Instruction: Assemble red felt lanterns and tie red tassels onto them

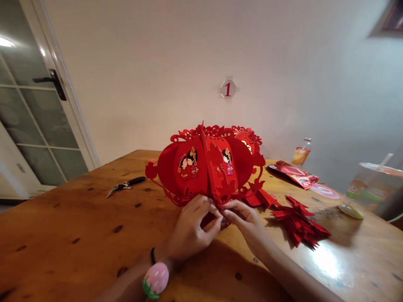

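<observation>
A round red lantern [192, 167] with cut-out floral edges and cartoon couples printed on its panels rests on the wooden table, tilted toward me. My left hand [197, 222], with a black band and a pink strawberry ornament at the wrist, pinches the lantern's lower edge between thumb and fingers. Right beside it, my right hand [244, 220] pinches the same edge, its fingertips touching those of my left hand. The exact bit between the fingertips is too small to make out.
Keys with a black fob [126, 184] lie left on the table [78, 243]. To the right are folded red pieces [299, 222], a red packet [292, 174], an orange-labelled bottle [301, 154] and a plastic cup [374, 184]. A wall [157, 84] stands behind.
</observation>
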### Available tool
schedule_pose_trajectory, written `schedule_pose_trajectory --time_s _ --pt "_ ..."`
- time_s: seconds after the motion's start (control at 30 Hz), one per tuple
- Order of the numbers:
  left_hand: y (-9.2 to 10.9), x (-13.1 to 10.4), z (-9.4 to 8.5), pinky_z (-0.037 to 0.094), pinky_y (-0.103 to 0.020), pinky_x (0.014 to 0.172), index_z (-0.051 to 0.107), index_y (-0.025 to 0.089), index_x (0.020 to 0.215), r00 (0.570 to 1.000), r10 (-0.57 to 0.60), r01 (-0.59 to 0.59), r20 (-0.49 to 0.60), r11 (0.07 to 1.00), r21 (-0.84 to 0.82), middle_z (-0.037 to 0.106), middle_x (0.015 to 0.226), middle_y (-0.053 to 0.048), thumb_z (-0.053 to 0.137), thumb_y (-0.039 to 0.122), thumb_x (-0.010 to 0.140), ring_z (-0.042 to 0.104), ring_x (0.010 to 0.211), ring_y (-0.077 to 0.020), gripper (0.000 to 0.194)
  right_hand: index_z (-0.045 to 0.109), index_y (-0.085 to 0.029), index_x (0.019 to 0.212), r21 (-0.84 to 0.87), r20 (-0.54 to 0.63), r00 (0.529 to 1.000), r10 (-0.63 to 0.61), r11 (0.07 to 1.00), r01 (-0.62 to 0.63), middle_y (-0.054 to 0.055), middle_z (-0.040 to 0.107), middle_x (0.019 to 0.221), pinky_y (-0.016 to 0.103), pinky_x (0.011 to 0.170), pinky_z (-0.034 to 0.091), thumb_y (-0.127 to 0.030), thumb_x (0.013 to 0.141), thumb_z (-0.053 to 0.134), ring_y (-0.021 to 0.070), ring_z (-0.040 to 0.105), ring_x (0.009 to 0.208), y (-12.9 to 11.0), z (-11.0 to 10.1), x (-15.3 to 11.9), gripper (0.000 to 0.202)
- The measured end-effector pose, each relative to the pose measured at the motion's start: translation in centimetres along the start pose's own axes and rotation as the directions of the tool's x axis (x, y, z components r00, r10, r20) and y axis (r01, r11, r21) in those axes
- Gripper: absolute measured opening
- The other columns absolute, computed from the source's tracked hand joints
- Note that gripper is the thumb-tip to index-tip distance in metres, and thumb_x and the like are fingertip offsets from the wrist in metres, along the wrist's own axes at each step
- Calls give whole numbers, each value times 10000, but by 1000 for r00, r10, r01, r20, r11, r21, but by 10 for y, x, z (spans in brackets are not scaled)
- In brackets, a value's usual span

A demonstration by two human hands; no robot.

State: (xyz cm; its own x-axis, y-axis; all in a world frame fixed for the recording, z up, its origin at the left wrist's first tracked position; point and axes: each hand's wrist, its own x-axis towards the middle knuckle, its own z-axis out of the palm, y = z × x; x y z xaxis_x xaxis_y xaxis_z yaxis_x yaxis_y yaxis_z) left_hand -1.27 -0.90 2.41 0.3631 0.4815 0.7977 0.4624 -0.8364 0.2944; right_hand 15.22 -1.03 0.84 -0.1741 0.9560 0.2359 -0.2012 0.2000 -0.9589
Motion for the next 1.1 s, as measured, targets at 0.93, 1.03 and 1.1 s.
schedule_pose_trajectory --time_s 0.93,1.03,1.1 --pt "26 31 -49 378 -350 997 476 221 1226 661 -750 410 -29 393 -823 509 1293 -36 551 367 806 473 1177 -208 451 579 -215 687 617 75 997 1 785 -48 -34 618 679 248 618 427 -159 640 573 121 548 631 -14 -9 34 73" --pt "36 33 -42 345 -355 1031 445 234 1250 806 -588 432 -66 661 -614 485 1311 -36 505 367 840 443 1206 -199 435 585 -223 709 652 41 997 63 754 -75 -27 663 716 269 643 452 -186 643 585 143 592 672 -11 -18 36 76" --pt "40 33 -34 316 -371 1055 432 233 1262 907 -416 365 -73 859 -360 466 1321 -43 509 322 841 418 1223 -198 437 599 -221 744 628 52 995 89 772 -102 -17 681 759 279 668 465 -211 651 597 150 606 704 -9 -23 37 94"
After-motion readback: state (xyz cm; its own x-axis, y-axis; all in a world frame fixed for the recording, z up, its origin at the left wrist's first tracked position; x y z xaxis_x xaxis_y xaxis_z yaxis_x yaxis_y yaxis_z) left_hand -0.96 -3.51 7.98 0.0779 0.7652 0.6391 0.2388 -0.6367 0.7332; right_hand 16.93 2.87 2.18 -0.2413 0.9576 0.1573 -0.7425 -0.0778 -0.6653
